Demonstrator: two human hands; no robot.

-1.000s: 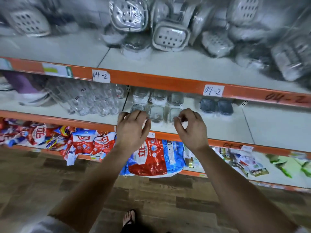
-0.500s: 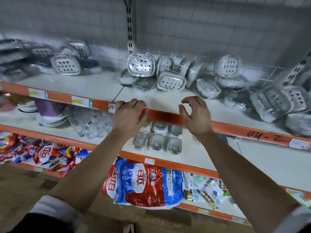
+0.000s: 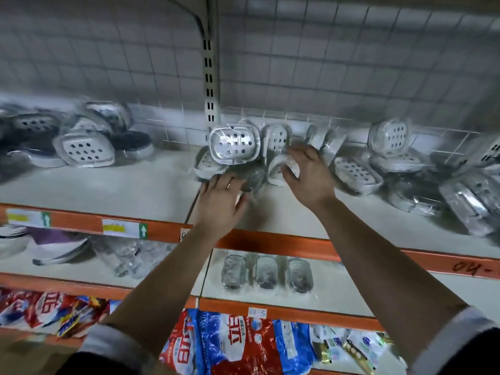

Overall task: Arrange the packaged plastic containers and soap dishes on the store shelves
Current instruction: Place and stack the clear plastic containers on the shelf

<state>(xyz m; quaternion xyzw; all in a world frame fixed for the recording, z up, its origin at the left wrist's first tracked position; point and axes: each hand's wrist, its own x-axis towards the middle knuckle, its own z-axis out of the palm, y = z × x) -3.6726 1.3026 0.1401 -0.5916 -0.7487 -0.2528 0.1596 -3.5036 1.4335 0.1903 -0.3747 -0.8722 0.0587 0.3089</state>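
- Position change: a second ago both hands work at the clear containers [image 3: 266, 272] on the middle shelf. Half a second ago they pass the orange rail [image 3: 270, 243]. They are now over the upper shelf [image 3: 108, 190], inside the central group of soap dishes.
- Left hand [image 3: 220, 197]: wide, fingers straight and spread. The fingertips lie on or against a grey wrapped dish [image 3: 253, 178] at the front of the group. It grips nothing.
- Right hand [image 3: 309, 174]: wide, fingers arched, thumb apart from them. It is set over a white wrapped dish [image 3: 277, 173] that leans on its edge. Motion blur prevents confirmation of contact, and no closed grip is visible.
- Task items, upper shelf: one dish stands upright [image 3: 234, 144] just behind the left hand. A second group of dishes [image 3: 86, 150] lies well to the left, a third [image 3: 357, 174] near the right hand. All three are loose and overlapping, some dishes flat, some tilted.
- Task items, middle shelf: the three clear containers sit side by side in a row near the front edge, with no hand on them.
- Assessment: work on the container row appears complete, and attention has moved to the soap dishes. The central group is probably the next to be straightened, with the left hand steadying the front dish while the right takes the leaning one.
- Caution: the film wrapping looks slippery, and disturbing one leaning dish may topple its neighbours.
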